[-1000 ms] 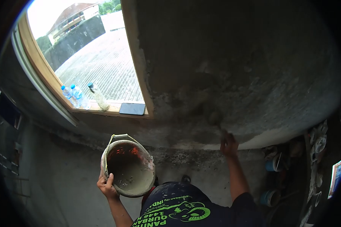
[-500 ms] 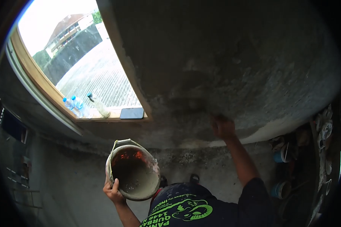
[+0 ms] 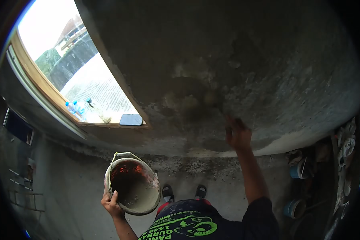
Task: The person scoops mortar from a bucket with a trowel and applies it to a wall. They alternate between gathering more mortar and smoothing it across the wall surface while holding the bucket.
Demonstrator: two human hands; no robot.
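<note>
My left hand (image 3: 112,204) grips the rim of a bucket (image 3: 133,186) at the lower left, thumb over the edge. Grey wet mortar (image 3: 142,198) lies in the tilted bucket, whose inner wall shows orange. Up against the grey plastered wall (image 3: 276,72), my right hand (image 3: 239,134) is raised with its fingers bent; a dark, thin tool seems to run from it toward a damp dark patch (image 3: 192,96), but its shape is blurred in the shadow.
A window with a wooden frame (image 3: 48,84) is at the upper left. Plastic bottles (image 3: 78,110), another bottle (image 3: 102,115) and a phone (image 3: 131,119) stand or lie on its sill. Blue buckets (image 3: 298,170) are on the floor at the right. A ladder-like frame (image 3: 26,200) is at the far left.
The view has shifted, and the window sits further left. Both sandalled feet now show more fully. My right hand has turned on the wall; the bucket is still held and appears slightly lower left.
</note>
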